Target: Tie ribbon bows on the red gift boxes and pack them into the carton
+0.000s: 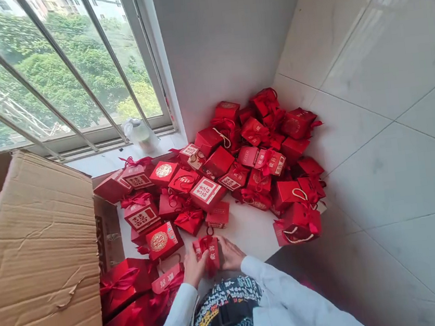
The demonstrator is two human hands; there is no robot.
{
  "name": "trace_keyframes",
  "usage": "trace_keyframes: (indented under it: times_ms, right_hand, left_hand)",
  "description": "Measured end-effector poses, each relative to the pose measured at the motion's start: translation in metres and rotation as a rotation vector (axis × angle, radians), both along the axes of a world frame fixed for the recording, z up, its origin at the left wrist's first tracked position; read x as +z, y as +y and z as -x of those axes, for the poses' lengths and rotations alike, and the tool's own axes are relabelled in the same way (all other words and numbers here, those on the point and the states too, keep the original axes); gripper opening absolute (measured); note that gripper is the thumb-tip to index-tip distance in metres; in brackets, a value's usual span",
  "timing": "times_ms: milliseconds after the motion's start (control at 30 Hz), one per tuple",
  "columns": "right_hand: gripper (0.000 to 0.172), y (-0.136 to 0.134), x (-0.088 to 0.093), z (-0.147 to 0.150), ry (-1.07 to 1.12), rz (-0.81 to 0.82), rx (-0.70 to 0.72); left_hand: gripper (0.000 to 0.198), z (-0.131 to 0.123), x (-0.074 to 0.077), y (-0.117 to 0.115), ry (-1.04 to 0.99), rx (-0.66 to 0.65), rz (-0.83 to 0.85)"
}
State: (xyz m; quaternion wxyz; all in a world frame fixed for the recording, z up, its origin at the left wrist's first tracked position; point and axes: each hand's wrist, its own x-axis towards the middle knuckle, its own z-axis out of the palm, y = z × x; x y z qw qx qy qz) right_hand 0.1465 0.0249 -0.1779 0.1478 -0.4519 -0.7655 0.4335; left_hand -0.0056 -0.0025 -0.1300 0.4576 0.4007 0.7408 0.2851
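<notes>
My left hand [193,268] and my right hand [230,253] hold a small red gift box [207,255] with a red ribbon between them, one on each side. The box is partly hidden by my fingers. Just beyond my hands lies a heap of many red gift boxes [219,178], several with ribbons, rope handles and gold double-happiness prints. The nearest, a red box with a round gold emblem [164,241], lies to the left of my left hand. Ribboned red boxes [125,299] are piled below it.
A large open cardboard carton [34,246] fills the lower left, its flap raised. A barred window [58,71] with a sill [115,161] and a plastic bag [140,132] stands behind the heap. A white wall [226,36] and pale floor tiles [396,179] lie to the right.
</notes>
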Motion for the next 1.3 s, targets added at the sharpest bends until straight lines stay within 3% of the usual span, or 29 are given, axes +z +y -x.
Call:
trace_keyframes:
  times_ms: [67,167,267,333,400,467,500,567,633,700,833,900,1000,1100,1200,1300]
  right_hand:
    - [0.102,0.002,-0.004,0.013,-0.022,0.007,0.043]
    - [0.081,0.009,0.008,0.016,-0.073,-0.015,0.045]
    - [0.043,0.009,0.041,-0.024,-0.146,-0.101,-0.111]
    - [0.033,0.003,0.069,-0.074,-0.189,-0.201,-0.318]
    - [0.042,-0.006,0.093,-0.13,-0.241,-0.297,-0.568]
    - [0.068,-0.011,0.107,-0.177,-0.37,-0.441,-0.944]
    - [0.086,-0.012,0.11,-0.193,-0.455,-0.448,-1.076]
    - [0.111,-0.008,0.109,-0.207,-0.566,-0.318,-1.207]
    - [0.118,-0.001,0.105,-0.204,-0.588,-0.125,-1.208]
    - [0.114,0.005,0.103,-0.195,-0.563,-0.014,-1.215]
    - [0.109,0.0,0.119,-0.193,-0.504,0.009,-1.249]
    - [0.11,-0.007,0.136,-0.195,-0.441,-0.028,-1.207]
    - [0.109,-0.015,0.163,-0.181,-0.333,-0.07,-1.068]
    - [0.106,-0.017,0.183,-0.136,-0.218,-0.087,-0.871]
    - [0.104,-0.016,0.193,-0.086,-0.094,-0.081,-0.677]
    - [0.108,-0.012,0.197,-0.058,0.082,-0.065,-0.501]
  left_hand:
    - [0.067,-0.011,0.006,0.0,0.217,-0.02,-0.108]
    - [0.049,-0.026,0.013,0.001,0.57,-0.29,-0.267]
    - [0.033,-0.031,0.006,0.002,0.754,-0.562,-0.16]
    - [0.033,-0.028,-0.004,0.001,0.859,-0.635,-0.074]
    - [0.04,-0.023,-0.012,0.001,0.964,-0.657,-0.032]
    - [0.041,-0.02,-0.018,0.002,1.059,-0.644,-0.007]
    - [0.041,-0.021,-0.02,0.003,1.091,-0.644,0.004]
    - [0.047,-0.024,-0.022,0.005,1.126,-0.654,0.01]
    - [0.063,-0.031,-0.021,0.006,1.119,-0.665,-0.01]
    - [0.076,-0.038,-0.014,0.007,1.065,-0.671,-0.048]
    - [0.062,-0.047,0.011,0.009,0.729,-0.725,-0.066]
    - [0.066,-0.052,0.028,0.012,0.501,-0.785,-0.094]
    - [0.101,-0.064,0.055,0.017,0.17,-0.798,-0.28]
    - [0.129,-0.078,0.079,0.019,-0.028,-0.752,-0.475]
    - [0.131,-0.079,0.097,0.019,-0.006,-0.636,-0.621]
    - [0.118,-0.058,0.111,0.016,0.01,-0.448,-0.707]
